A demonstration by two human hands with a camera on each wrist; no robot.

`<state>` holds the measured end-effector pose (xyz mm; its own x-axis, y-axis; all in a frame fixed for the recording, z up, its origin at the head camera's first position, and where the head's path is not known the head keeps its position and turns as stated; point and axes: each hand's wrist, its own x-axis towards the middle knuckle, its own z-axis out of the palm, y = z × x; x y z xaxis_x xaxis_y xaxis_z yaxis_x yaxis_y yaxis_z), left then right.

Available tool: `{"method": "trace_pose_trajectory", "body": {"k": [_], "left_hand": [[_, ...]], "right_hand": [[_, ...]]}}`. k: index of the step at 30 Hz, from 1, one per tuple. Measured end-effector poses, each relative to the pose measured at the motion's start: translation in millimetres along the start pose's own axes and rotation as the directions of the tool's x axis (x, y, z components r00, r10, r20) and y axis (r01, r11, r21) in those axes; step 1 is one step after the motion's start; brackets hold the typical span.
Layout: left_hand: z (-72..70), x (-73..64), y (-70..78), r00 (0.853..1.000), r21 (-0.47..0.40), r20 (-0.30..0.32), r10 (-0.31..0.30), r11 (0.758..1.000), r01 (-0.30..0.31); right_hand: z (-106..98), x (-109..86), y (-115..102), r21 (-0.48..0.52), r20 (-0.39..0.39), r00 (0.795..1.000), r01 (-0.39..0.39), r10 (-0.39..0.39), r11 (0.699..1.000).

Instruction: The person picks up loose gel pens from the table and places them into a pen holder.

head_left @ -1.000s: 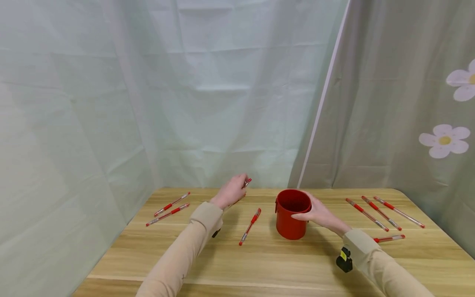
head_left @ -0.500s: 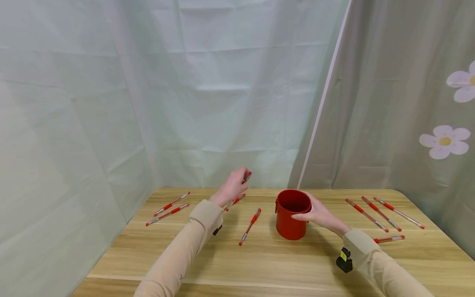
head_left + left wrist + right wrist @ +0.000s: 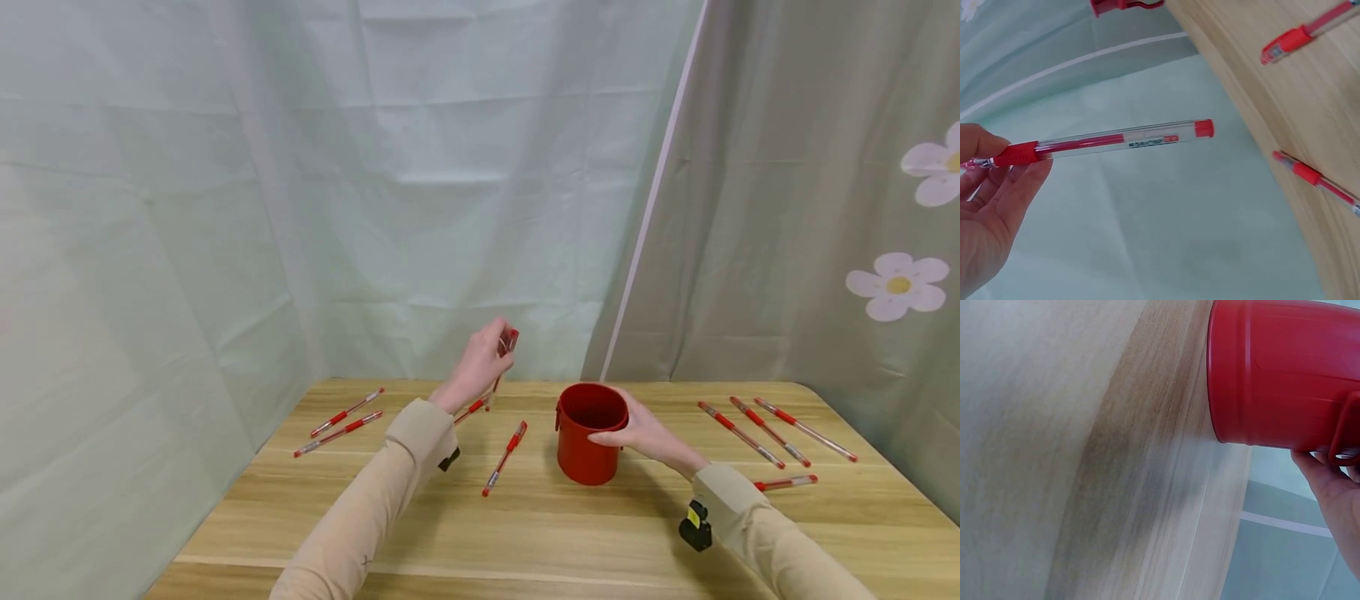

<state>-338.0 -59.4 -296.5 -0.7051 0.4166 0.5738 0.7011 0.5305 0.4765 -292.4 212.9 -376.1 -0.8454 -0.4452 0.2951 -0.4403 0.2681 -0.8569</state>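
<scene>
My left hand [image 3: 480,364] is raised over the far edge of the table. Its thumb and fingers pinch a gel pen [image 3: 1085,144] by the red grip near the tip; the clear barrel and red end plug stick out. In the head view this pen slants steeply. Below the hand lies another red pen [image 3: 471,409], and a capped one [image 3: 505,458] rests between hand and bucket. My right hand [image 3: 643,431] grips the upright red bucket [image 3: 587,457] at its right side, thumb across the front near the rim. The far fingers are hidden behind it.
Two pens [image 3: 341,433] lie at the table's left. On the right are several more pens [image 3: 768,429], one partly covered by the right sleeve [image 3: 738,492]. A pale curtain [image 3: 450,208] hangs close behind the wooden table [image 3: 585,542].
The left hand has risen and shifted slightly right with its pen, which now stands steeper; the pen lying beneath shows more. The right hand and bucket have stayed in place.
</scene>
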Motion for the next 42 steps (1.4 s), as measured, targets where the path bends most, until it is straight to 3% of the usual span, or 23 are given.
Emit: {"method": "trace_pose_trajectory", "body": {"k": [8,12,16,21,27,34,38,42], "left_hand": [[-1.2,2.7,12.1,0.994,-0.012,-0.082,0.077,0.997,-0.078],[0.1,4.1,16.6,0.993,-0.054,-0.103,0.066,0.996,-0.072],[1.7,7.8,22.3,0.993,-0.135,-0.113,0.015,0.99,-0.031],[5.3,14.2,28.2,0.992,-0.259,-0.116,-0.052,0.966,0.021],[11.4,18.5,37.5,0.988,-0.396,-0.097,-0.117,0.916,0.07],[20.6,24.1,39.8,0.99,-0.489,-0.06,-0.13,0.868,0.084],[23.1,24.8,42.7,0.99,-0.508,-0.066,-0.126,0.858,0.075],[27.8,25.4,43.3,0.989,-0.5,-0.102,-0.11,0.865,0.044]], "right_hand": [[1.3,2.1,2.8,0.018,0.001,1.0,0.0,0.0,1.0],[-0.4,3.9,14.4,0.021,-0.003,1.0,0.014,-0.014,1.0],[-3.5,5.3,28.9,0.002,-0.023,1.0,0.008,-0.008,1.0],[-4.7,4.5,30.9,0.008,-0.02,1.0,0.013,-0.012,1.0],[-4.0,4.3,28.5,0.003,-0.007,1.0,0.011,-0.011,1.0],[-2.5,7.3,30.9,0.004,-0.01,1.0,0.006,-0.006,1.0],[0.2,6.0,22.4,0.007,-0.004,1.0,0.001,-0.001,1.0],[0.9,2.5,4.6,0.009,0.003,1.0,-0.004,0.004,1.0]]}}
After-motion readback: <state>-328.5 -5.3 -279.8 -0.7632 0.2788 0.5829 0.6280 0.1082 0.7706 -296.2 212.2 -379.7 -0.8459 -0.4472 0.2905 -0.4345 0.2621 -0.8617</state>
